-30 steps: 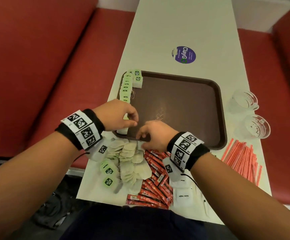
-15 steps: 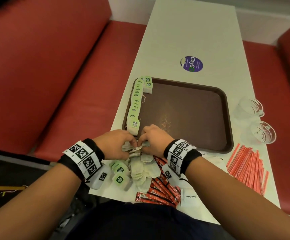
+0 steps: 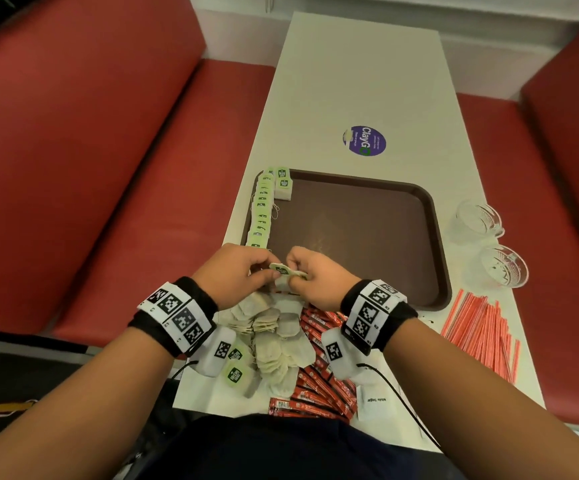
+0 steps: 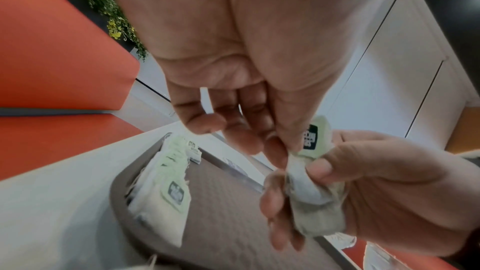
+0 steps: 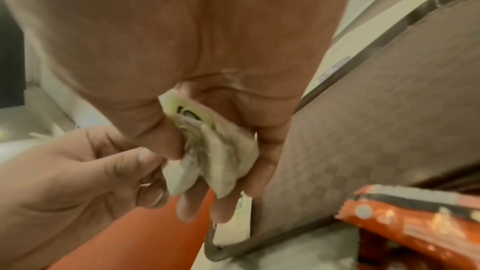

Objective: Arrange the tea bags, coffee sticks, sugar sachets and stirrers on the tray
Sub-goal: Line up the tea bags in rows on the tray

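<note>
Both hands meet above the near left corner of the brown tray. My right hand grips a small bunch of tea bags in its curled fingers. My left hand pinches the green tag of the top bag. A row of tea bags with green tags stands along the tray's left wall. Loose tea bags lie in a pile on the table under my wrists. Beside them are red coffee sticks, white sugar sachets and, at the right, red stirrers.
Two clear glass cups stand right of the tray. A purple round sticker lies on the white table beyond the tray. Red bench seats flank the table on both sides.
A second ago my hands were at the near end of the tea bag row on the tray. They dipped to the loose pile and now hold tea bags raised between them.
</note>
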